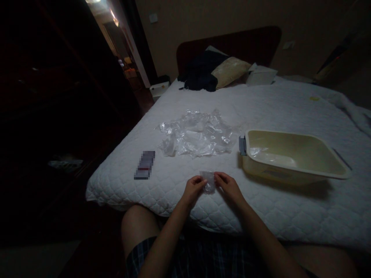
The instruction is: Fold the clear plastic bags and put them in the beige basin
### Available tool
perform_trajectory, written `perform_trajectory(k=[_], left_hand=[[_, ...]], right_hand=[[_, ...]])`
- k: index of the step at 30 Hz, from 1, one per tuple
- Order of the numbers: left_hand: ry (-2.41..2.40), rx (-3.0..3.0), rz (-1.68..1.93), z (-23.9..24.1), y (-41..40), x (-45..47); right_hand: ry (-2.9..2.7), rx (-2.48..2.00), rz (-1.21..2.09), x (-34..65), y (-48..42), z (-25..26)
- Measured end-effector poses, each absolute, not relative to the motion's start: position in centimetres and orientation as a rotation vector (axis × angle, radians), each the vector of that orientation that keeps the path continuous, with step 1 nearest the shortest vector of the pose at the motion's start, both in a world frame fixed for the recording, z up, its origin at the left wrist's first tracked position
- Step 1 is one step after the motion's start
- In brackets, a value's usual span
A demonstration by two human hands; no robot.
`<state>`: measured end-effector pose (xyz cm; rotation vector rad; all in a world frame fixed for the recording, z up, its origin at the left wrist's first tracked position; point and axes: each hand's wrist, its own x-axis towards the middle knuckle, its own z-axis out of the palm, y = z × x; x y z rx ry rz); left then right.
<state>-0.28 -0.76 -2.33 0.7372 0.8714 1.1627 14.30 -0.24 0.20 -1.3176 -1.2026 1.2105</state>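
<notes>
At the left, a dark oblong object [144, 165], too pixelated to identify, lies flat on the white quilted bed cover [116, 187], near the bed's edge. Next, a heap of crumpled clear plastic film [199, 135] spreads beyond the hands, probably set there to leave the near edge for handling. The person's left hand [194, 189] is closed in a pinch, thumb over the left side of a small clear plastic pouch [208, 183]. The pouch is just above or on the near edge of the bed; whether it holds anything cannot be told. The right hand [228, 186] pinches its upper right corner between fingertips, the paired grip likely keeping the limp film spread. Farther right, a translucent storage tub [265, 170] sits lidless, its grey latch [242, 146] facing the heap; a glossy patch inside could be reflection or film.
</notes>
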Motion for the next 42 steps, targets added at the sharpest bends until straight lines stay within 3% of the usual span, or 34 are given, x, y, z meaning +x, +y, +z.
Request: perform_trajectory(k=[16, 30, 42], left_hand=[[0.811, 0.664, 1.109, -2.4, -0.6, -1.1], [0.856, 0.583, 1.125, -0.3, -0.1, -0.4], [0.815, 0.519, 1.104, 0.1, 3.9, 1.6]], right_hand=[[-1.091, -1.171, 1.418, 14.4, -0.4, 0.3], [-1.119, -1.284, 0.952, 26.2, 2.5, 11.1], [-1.189, -1.439, 1.007, 31.8, 9.0, 10.7]])
